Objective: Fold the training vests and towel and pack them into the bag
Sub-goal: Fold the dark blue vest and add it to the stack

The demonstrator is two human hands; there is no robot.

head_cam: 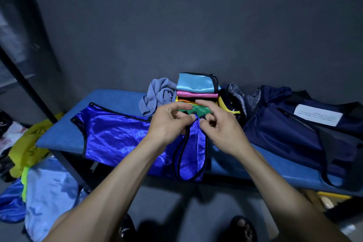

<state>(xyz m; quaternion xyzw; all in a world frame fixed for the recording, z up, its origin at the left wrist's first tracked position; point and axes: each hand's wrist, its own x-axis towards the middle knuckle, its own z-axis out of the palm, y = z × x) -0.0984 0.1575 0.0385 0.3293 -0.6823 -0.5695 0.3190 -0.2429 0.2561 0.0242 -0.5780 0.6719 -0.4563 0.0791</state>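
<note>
A shiny royal-blue vest [117,139] with black trim lies spread on the blue bench [59,137], its shoulder straps hanging over the front edge. My left hand [169,122] and my right hand [218,125] pinch the vest's strap ends together at the middle. Behind them stands a stack of folded vests [196,88]: light blue on top, then pink, orange and green. A crumpled grey towel [157,96] lies left of the stack. The navy bag [294,127] slumps open at the right.
A yellow-and-black item [229,106] sits between stack and bag. A white paper label [318,114] lies on the bag. More vests, light blue [49,192], yellow [25,147] and blue, are heaped at lower left. A dark post [29,88] rises at left. My sandalled feet show below.
</note>
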